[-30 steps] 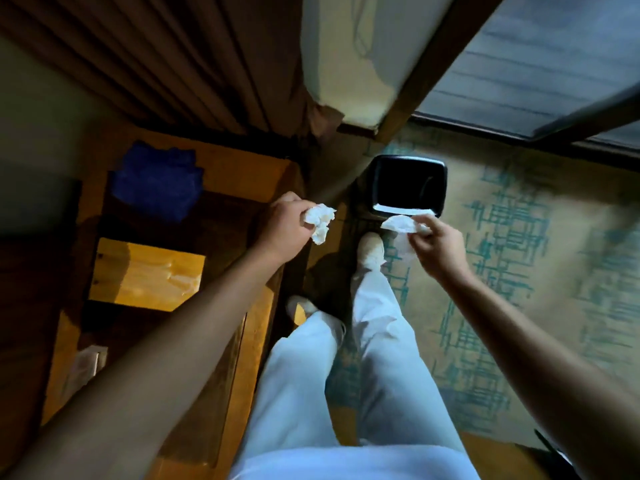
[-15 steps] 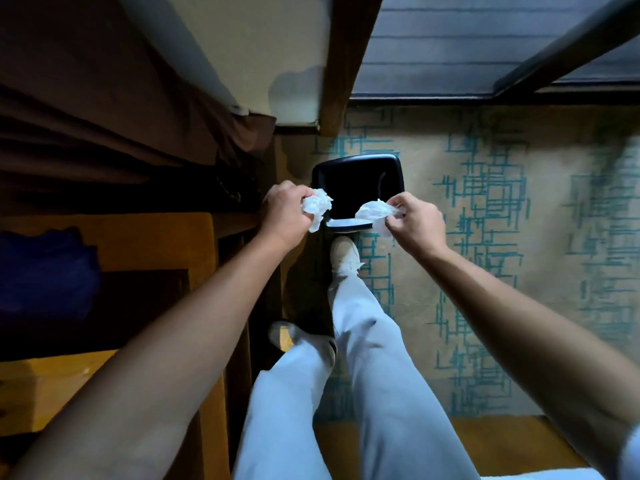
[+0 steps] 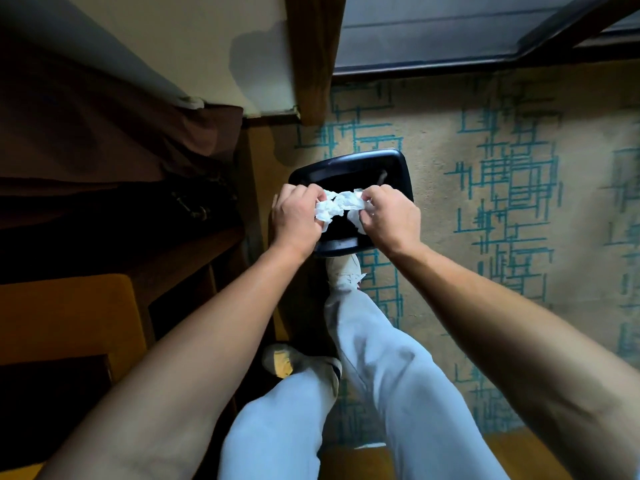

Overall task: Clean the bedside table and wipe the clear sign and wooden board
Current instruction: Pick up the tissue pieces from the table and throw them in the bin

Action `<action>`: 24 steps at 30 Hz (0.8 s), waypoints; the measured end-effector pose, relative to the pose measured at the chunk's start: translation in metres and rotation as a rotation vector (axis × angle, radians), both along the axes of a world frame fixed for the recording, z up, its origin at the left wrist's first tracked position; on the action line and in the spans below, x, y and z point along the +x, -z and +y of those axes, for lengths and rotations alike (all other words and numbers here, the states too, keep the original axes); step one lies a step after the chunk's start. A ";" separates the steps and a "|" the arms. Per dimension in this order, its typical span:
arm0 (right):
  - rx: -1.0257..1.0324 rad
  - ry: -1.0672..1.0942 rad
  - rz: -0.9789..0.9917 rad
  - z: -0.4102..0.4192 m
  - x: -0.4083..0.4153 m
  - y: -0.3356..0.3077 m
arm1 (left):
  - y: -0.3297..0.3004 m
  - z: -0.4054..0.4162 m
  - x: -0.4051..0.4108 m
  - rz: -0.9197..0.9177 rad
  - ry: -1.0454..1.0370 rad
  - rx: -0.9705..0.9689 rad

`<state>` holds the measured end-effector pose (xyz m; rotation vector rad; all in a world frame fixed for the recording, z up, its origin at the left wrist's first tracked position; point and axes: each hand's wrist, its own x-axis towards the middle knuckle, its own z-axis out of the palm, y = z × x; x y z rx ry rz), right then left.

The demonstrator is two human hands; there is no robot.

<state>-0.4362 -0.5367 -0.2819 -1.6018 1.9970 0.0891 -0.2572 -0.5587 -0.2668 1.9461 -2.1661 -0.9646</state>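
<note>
Fingers of the left hand [image 3: 294, 220] and the right hand [image 3: 391, 220] are curled round crumpled white tissue [image 3: 337, 207], which spans the gap between them. Whether this is one wad or two pressed together cannot be told. Both hands hover directly above the open mouth of the black waste bin [image 3: 401, 168] on the patterned carpet [image 3: 502, 202], so release would likely drop the tissue straight down. A white shoe [image 3: 343, 271] touches the bin's near edge. The bedside table [image 3: 62, 313] lies to the left, nearer the left hand; sign and board are not visible.
</note>
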 end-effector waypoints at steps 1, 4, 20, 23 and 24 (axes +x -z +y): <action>-0.004 -0.017 0.000 0.000 0.001 0.006 | 0.007 0.001 -0.001 -0.015 0.024 -0.021; -0.085 -0.090 0.025 0.002 0.000 0.026 | 0.027 0.002 -0.003 -0.026 0.084 -0.147; -0.096 -0.285 0.117 0.015 -0.012 -0.009 | 0.008 0.025 0.018 -0.351 0.253 -0.041; -0.093 -0.303 0.151 0.011 -0.010 -0.032 | -0.014 0.024 0.034 -0.356 0.226 -0.057; -0.099 -0.305 0.158 0.009 -0.007 -0.040 | -0.024 0.023 0.040 -0.333 0.204 -0.080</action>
